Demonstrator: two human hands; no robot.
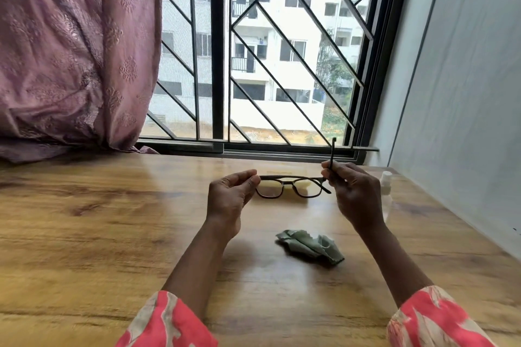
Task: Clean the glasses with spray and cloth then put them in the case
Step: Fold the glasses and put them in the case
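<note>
Dark-framed glasses are held up above the wooden table, lenses facing me. My left hand pinches the frame's left end between thumb and fingers. My right hand grips the right temple arm, which sticks up past my fingers toward the window. A crumpled green cloth lies on the table below and between my hands. A small clear spray bottle with a white cap stands just behind my right hand, partly hidden. A pale yellow case shows through and under the lenses.
A barred window runs along the table's far edge. A pink curtain hangs at the back left and bunches onto the table. A pale wall borders the right side.
</note>
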